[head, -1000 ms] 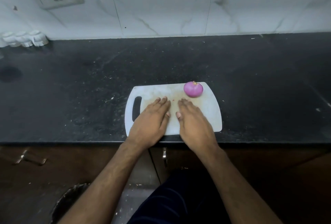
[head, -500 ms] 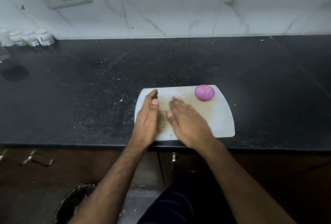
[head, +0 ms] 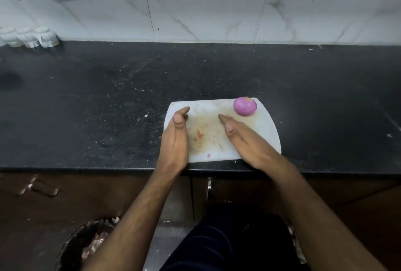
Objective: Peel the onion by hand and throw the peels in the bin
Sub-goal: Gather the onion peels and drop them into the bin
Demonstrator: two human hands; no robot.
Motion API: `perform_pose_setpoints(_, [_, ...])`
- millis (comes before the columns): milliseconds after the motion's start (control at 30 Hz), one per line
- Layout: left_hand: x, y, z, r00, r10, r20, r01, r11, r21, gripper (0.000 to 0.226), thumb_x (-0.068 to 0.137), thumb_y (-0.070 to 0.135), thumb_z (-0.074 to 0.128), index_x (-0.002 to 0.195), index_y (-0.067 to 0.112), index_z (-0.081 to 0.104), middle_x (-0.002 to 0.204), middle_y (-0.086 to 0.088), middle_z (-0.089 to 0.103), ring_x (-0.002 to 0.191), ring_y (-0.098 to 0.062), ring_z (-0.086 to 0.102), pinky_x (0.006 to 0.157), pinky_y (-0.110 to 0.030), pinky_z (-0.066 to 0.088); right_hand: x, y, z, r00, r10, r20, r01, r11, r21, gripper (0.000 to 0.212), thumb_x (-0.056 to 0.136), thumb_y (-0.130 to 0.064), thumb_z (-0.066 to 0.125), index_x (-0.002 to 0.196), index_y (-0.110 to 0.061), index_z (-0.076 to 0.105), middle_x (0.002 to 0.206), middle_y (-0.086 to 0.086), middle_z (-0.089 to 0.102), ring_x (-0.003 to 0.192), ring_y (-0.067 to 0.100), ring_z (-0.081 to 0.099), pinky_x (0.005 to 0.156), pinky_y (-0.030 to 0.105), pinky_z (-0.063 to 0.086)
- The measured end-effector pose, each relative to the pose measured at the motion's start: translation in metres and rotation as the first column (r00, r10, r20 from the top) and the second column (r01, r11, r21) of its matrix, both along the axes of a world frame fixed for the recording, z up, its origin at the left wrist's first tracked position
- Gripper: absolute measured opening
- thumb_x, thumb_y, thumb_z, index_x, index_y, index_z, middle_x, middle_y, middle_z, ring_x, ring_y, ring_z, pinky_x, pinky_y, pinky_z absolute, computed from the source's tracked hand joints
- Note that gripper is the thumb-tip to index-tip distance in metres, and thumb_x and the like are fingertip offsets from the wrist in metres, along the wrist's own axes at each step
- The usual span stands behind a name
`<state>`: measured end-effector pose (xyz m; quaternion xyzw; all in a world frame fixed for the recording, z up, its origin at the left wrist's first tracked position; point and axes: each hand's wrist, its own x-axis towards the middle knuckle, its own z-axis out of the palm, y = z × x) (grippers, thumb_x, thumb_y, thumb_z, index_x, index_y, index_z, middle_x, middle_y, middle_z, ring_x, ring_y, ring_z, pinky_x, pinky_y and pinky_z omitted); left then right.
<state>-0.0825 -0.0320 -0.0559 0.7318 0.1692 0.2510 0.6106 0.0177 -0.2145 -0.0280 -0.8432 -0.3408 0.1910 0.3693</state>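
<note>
Both hands (head: 174, 140) edge-down on cutting board (head: 267, 132), black counter (head: 86, 108)

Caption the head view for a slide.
Both hands, left and right, edge-on on the board, flank peel scraps; onion untouched.

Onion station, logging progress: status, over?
Left hand and right hand open, edge-on, bracketing peel scraps. Onion peeled, untouched on board. Nothing blocking.

Both forearms reach fwd. L hand (head: 174, 138) on edge, palm facing inward, fingers (head: 181, 112) straight. R hand (head: 245, 140) likewise, angled inward. Both empty, apart.
</note>
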Motion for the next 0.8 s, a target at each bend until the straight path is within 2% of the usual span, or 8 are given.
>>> perform_pose_setpoints(133, [0.003, 0.009, 0.004, 1.000, -0.020, 0.017, 0.022, 0.993, -0.116, 0.134, 0.060, 0.111, 0.017, 0.159, 0.024, 0.042, 0.164, 0.000, 0.046, 0.145, -0.008, 0.049, 0.119, -0.032, 0.042, -0.027, 0.052, 0.002, 1.000, 0.030, -0.008, -0.029, 0.994, 0.105, 0.071, 0.103, -0.063, 0.014, 0.161, -0.025, 0.029, 0.163, -0.008, 0.036, 0.152, 0.004, 0.024, 0.127, 0.033, 0.018])
perform_pose_setpoints(267, [0.006, 0.019, 0.008, 0.994, 0.029, 0.102, 0.006, 0.946, -0.325, 0.132, 0.047, 0.113, 0.034, 0.148, 0.029, 0.049, 0.157, -0.002, 0.050, 0.140, -0.014, 0.057, 0.121, -0.040, 0.044, -0.043, 0.086, 0.007, 0.974, 0.017, -0.225, 0.064, 0.935, 0.348, 0.068, 0.103, -0.060, 0.016, 0.156, -0.025, 0.039, 0.160, -0.011, 0.040, 0.144, -0.004, 0.032, 0.109, 0.007, 0.025])
perform_pose_setpoints(367, [0.003, 0.020, 0.006, 0.991, 0.048, 0.125, 0.000, 0.933, -0.360, 0.123, 0.045, 0.113, 0.038, 0.139, 0.035, 0.051, 0.152, -0.002, 0.053, 0.134, -0.016, 0.062, 0.118, -0.042, 0.048, -0.031, 0.070, 0.006, 0.967, -0.194, -0.162, 0.248, 0.858, 0.450, 0.047, 0.109, -0.046, 0.035, 0.144, -0.021, 0.056, 0.142, -0.010, 0.060, 0.132, 0.002, 0.053, 0.106, 0.017, 0.041])
perform_pose_setpoints(433, [0.001, 0.017, 0.005, 0.989, 0.055, 0.138, -0.008, 0.947, -0.320, 0.116, 0.049, 0.112, 0.036, 0.136, 0.037, 0.053, 0.148, -0.002, 0.057, 0.131, -0.016, 0.065, 0.115, -0.040, 0.050, -0.014, 0.053, 0.004, 0.969, -0.245, 0.041, 0.211, 0.898, 0.385, 0.031, 0.108, -0.026, 0.047, 0.132, -0.020, 0.065, 0.128, -0.010, 0.068, 0.119, 0.003, 0.062, 0.105, 0.028, 0.050])
perform_pose_setpoints(500, [0.000, 0.013, 0.002, 0.987, 0.071, 0.145, -0.027, 0.958, -0.284, 0.114, 0.053, 0.112, 0.032, 0.135, 0.036, 0.055, 0.145, -0.004, 0.060, 0.128, -0.015, 0.067, 0.113, -0.038, 0.052, -0.007, 0.045, 0.003, 0.979, -0.092, 0.184, 0.057, 0.981, 0.185, 0.030, 0.107, -0.017, 0.049, 0.131, -0.018, 0.067, 0.129, -0.007, 0.068, 0.119, 0.007, 0.061, 0.107, 0.031, 0.048])
perform_pose_setpoints(567, [0.002, 0.011, 0.000, 0.985, 0.088, 0.145, -0.050, 0.968, -0.247, 0.116, 0.057, 0.111, 0.027, 0.137, 0.032, 0.055, 0.142, -0.005, 0.062, 0.126, -0.015, 0.068, 0.110, -0.037, 0.053, -0.012, 0.048, -0.002, 0.956, 0.119, 0.267, -0.124, 0.992, -0.001, 0.035, 0.107, -0.013, 0.047, 0.139, -0.014, 0.061, 0.142, -0.002, 0.060, 0.129, 0.014, 0.054, 0.109, 0.029, 0.043])
perform_pose_setpoints(667, [0.002, 0.010, 0.001, 0.986, 0.095, 0.139, -0.067, 0.978, -0.196, 0.119, 0.061, 0.110, 0.023, 0.139, 0.026, 0.056, 0.139, -0.004, 0.065, 0.123, -0.014, 0.069, 0.107, -0.035, 0.053, -0.028, 0.049, -0.014, 0.899, 0.252, 0.360, -0.239, 0.968, -0.081, 0.049, 0.103, 0.001, 0.043, 0.147, -0.016, 0.052, 0.155, -0.004, 0.046, 0.141, 0.012, 0.042, 0.107, 0.022, 0.040])
perform_pose_setpoints(800, [0.000, 0.008, 0.001, 0.988, 0.108, 0.112, -0.091, 0.985, -0.144, 0.124, 0.068, 0.106, 0.021, 0.138, 0.012, 0.061, 0.136, -0.002, 0.068, 0.120, -0.011, 0.071, 0.104, -0.030, 0.055, -0.033, 0.026, -0.004, 0.899, 0.293, 0.326, -0.273, 0.956, -0.105, 0.048, 0.101, 0.005, 0.044, 0.141, -0.017, 0.060, 0.148, -0.007, 0.054, 0.136, -0.001, 0.041, 0.104, -0.002, 0.019])
